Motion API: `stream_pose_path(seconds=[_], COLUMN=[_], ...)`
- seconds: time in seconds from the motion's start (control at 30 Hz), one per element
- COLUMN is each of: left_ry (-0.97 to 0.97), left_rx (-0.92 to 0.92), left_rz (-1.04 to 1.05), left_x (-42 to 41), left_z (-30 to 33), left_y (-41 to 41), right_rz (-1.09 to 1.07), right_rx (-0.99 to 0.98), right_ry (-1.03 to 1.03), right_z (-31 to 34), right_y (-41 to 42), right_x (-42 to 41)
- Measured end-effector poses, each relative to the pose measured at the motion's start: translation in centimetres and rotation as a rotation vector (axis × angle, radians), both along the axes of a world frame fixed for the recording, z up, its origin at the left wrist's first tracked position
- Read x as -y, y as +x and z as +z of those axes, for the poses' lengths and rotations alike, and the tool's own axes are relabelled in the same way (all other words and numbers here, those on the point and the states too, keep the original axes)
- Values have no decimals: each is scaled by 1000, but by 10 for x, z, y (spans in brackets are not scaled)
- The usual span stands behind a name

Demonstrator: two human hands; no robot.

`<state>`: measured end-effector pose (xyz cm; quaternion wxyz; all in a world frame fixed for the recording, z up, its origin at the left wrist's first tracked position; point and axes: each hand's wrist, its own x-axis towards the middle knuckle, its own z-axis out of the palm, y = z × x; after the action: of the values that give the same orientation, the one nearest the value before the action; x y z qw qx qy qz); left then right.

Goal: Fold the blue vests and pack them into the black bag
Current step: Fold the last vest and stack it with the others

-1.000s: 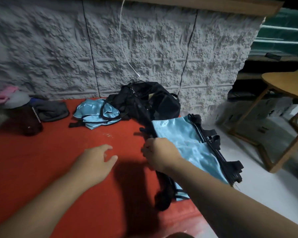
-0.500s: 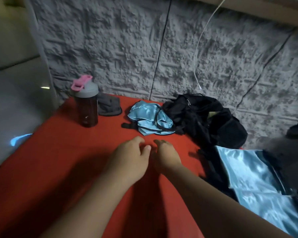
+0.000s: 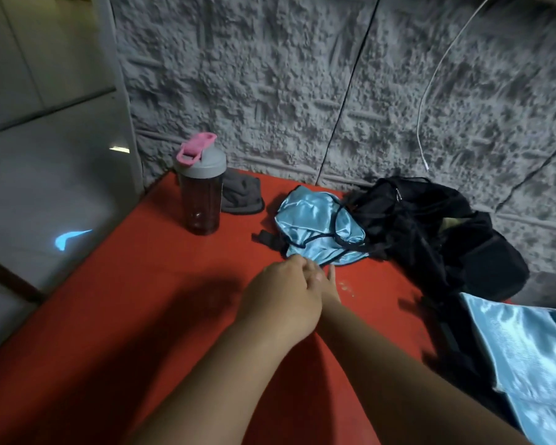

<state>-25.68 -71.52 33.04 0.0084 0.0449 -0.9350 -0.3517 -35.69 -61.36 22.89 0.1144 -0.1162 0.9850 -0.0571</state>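
Observation:
A crumpled blue vest (image 3: 318,229) with black trim lies on the red table (image 3: 135,316) near the wall. The black bag (image 3: 430,232) sits just right of it, slumped and unzipped. A second blue vest (image 3: 533,358) lies spread flat at the right edge of the table. My left hand (image 3: 283,293) reaches forward with its fingertips at the crumpled vest's near edge. My right hand (image 3: 331,281) is mostly hidden behind the left; one straight finger shows just short of the vest. Neither hand holds anything.
A shaker bottle (image 3: 201,194) with a grey lid and pink cap stands at the table's far left. A grey cloth (image 3: 243,197) lies behind it. The rough grey wall (image 3: 302,85) backs the table, with a white cable (image 3: 430,91) hanging down it.
My right hand let go of the spread vest at the right. Both hands moved left and forward to the crumpled vest, and my view turned left.

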Motion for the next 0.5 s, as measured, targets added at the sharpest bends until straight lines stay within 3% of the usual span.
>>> stream_pose_path(seconds=[0.13, 0.33, 0.5], left_ry=[-65, -208, -353], left_rx=[63, 124, 288], left_rz=[-28, -122, -186], left_x=[1, 0, -4], left_z=[-3, -24, -39], left_y=[4, 21, 38], right_rz=[137, 155, 173], right_rx=[-30, 132, 227], right_ry=[-30, -29, 38], right_z=[16, 41, 60], right_y=[80, 167, 211], right_x=[-5, -28, -31])
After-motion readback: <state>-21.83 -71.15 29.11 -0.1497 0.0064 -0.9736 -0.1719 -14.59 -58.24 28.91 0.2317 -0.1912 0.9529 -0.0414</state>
